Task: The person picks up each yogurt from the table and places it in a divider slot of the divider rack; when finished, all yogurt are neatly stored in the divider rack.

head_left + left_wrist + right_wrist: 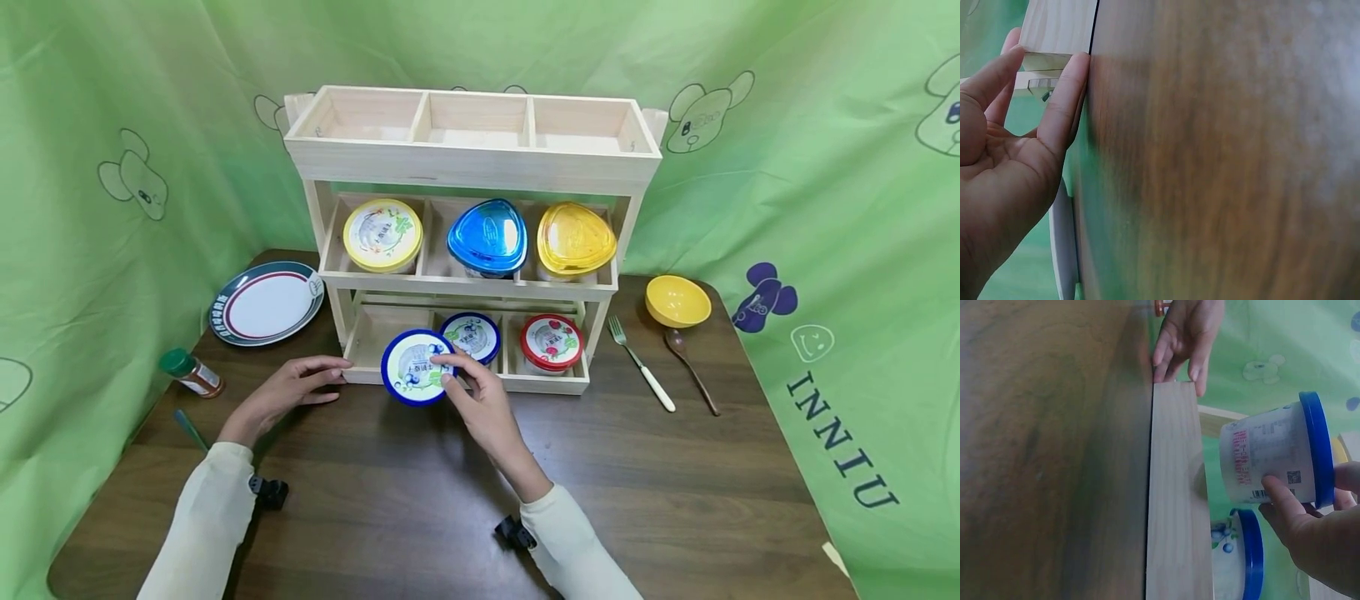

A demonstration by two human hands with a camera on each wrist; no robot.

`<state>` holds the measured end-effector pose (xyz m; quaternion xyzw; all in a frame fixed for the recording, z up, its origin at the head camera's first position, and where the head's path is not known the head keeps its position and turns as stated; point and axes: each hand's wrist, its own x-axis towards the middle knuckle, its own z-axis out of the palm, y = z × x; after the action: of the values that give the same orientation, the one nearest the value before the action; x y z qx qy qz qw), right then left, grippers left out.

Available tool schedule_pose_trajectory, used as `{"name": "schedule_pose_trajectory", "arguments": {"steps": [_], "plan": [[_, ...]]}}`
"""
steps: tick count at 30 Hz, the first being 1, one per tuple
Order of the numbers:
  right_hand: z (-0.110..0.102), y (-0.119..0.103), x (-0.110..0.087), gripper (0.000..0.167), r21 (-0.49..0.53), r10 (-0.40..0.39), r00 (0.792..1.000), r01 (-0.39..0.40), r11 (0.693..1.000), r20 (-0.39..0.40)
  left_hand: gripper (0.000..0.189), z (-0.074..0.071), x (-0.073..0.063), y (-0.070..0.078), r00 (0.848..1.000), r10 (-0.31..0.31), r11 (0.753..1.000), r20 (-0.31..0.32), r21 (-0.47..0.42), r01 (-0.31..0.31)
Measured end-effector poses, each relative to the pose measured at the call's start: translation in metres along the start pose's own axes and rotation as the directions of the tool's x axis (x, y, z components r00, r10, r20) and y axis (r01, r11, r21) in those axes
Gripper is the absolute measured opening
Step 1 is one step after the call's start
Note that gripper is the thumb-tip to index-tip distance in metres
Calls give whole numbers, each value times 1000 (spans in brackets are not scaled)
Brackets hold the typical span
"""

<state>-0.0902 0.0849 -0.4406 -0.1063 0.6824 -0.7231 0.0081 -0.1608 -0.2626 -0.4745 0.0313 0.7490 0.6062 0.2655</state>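
Observation:
My right hand point(483, 408) grips a white tub with a blue rim and printed lid point(418, 367) at its edge, in front of the lower tier's left compartment. In the right wrist view the tub point(1266, 456) is raised and tilted, with fingers along its printed side. My left hand point(288, 392) touches the lower tier's front left corner with extended fingers. Up close, its fingertips meet the end of the wooden front board point(1060, 28). Another blue-lidded tub point(471, 337) stands in the middle compartment, a red-lidded tub point(552, 342) in the right one.
The wooden rack's point(472, 167) middle tier holds a yellow-lidded tub point(383, 235), a blue-lidded jar point(488, 237) and a yellow-lidded jar point(574, 239). Left are a plate point(266, 302) and a green-capped bottle point(191, 372); right, a bowl point(677, 302), fork point(641, 363) and spoon point(691, 372).

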Motion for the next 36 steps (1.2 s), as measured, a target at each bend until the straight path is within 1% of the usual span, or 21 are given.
{"name": "schedule_pose_trajectory", "arguments": {"steps": [6, 9, 12, 15, 18, 20, 25, 32, 36], "plan": [[13, 0, 14, 26, -2, -19, 1000, 19, 1000, -10, 40, -1, -1, 0, 1000, 14, 1000, 13, -1, -14], [20, -1, 21, 26, 4, -25, 1000, 25, 1000, -7, 37, -1, 0, 0, 1000, 9, 1000, 6, -7, -9], [27, -1, 27, 26, -20, -32, 999, 32, 999, -8, 38, 0, 1, 0, 1000, 11, 1000, 3, -7, -11], [33, -1, 31, 26, -48, -57, 998, 57, 997, -2, 41, 1, 1, 0, 1000, 13, 1000, 6, -3, -13], [40, 1, 35, 26, -44, -87, 996, 87, 995, 12, 42, 2, 1, 1, 1000, -4, 1000, -6, -1, 4], [44, 2, 39, 26, -31, -91, 996, 91, 995, 17, 42, 2, 0, 1, 1000, -16, 1000, -12, -1, 16], [51, 9, 46, 28, -12, -74, 997, 74, 997, -7, 43, 2, 0, 2, 999, -29, 1000, -15, -9, 28], [58, 16, 53, 31, 26, -33, 998, 34, 999, -44, 41, 2, 0, 2, 1000, -15, 1000, -15, -10, 15], [61, 19, 57, 32, 15, -5, 997, 6, 1000, -73, 41, 2, 1, 1, 1000, -9, 1000, -12, -7, 9]]}}
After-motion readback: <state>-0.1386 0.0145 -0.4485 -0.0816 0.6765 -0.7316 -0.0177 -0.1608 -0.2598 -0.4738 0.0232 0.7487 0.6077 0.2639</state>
